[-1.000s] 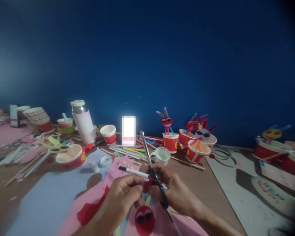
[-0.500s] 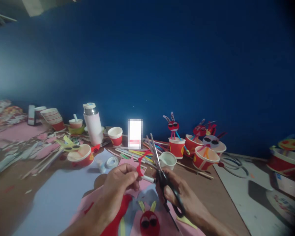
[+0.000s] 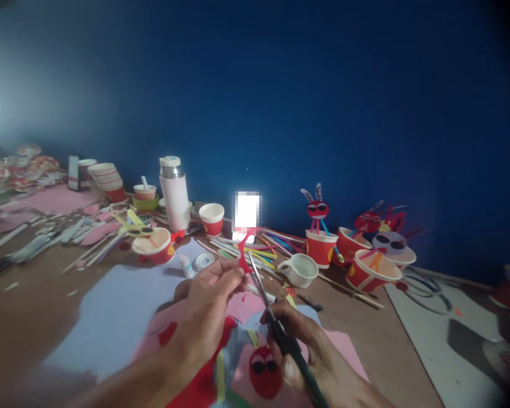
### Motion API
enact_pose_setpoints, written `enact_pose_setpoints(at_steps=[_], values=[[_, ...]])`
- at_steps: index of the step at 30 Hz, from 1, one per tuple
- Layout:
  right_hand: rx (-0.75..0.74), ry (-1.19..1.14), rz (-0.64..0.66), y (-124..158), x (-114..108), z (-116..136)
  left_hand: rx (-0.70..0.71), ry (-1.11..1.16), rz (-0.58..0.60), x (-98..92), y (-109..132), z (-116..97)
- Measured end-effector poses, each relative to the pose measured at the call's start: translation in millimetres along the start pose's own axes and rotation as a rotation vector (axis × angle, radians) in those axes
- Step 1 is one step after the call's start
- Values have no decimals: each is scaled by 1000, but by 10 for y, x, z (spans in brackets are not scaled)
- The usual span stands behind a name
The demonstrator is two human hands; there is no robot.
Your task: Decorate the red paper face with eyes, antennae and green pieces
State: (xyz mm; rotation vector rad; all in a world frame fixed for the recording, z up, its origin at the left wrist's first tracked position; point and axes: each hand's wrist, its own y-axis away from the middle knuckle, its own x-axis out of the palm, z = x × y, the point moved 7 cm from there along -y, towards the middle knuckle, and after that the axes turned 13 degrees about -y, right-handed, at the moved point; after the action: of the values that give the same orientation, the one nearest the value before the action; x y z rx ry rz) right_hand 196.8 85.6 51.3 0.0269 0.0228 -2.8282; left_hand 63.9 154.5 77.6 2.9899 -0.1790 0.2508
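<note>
Left fingers pinched shut on a small, thin, red cut-out shape, held up in the air above the table. Right fingers curled tight around long black-handled steel scissors, blade tips just beside the red shape. Under the hands, a flat pink paper sheet with a round red paper face in dark glasses. Next to it, a big pale blue paper sheet. All of it on a brown wooden table. Close by, a white mug, a little white roll of tape, a small white bottle and many thin coloured sticks. Farther back, red-and-white paper cups with funny paper faces, a tall white-and-pink flask, a stack of paper cups and piles of paper scraps. Behind everything, a dark blue wall.
</note>
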Motion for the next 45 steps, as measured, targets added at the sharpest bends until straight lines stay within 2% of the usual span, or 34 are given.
enact_pose_setpoints(at_steps=[8, 16, 23, 29, 45], values=[[-1, -56, 30, -18, 38, 48, -41, -40, 55, 110, 85, 48], [17, -179, 16, -34, 76, 15, -51, -89, 83, 135, 123, 87], [-2, -203, -48, -44, 59, -25, -66, -57, 68, 153, 155, 91], [-34, -217, -89, -49, 37, -93, -51, -31, 100, 180, 183, 56], [29, -231, -74, -21, -19, -255, -118, -58, 100, 131, 133, 154]])
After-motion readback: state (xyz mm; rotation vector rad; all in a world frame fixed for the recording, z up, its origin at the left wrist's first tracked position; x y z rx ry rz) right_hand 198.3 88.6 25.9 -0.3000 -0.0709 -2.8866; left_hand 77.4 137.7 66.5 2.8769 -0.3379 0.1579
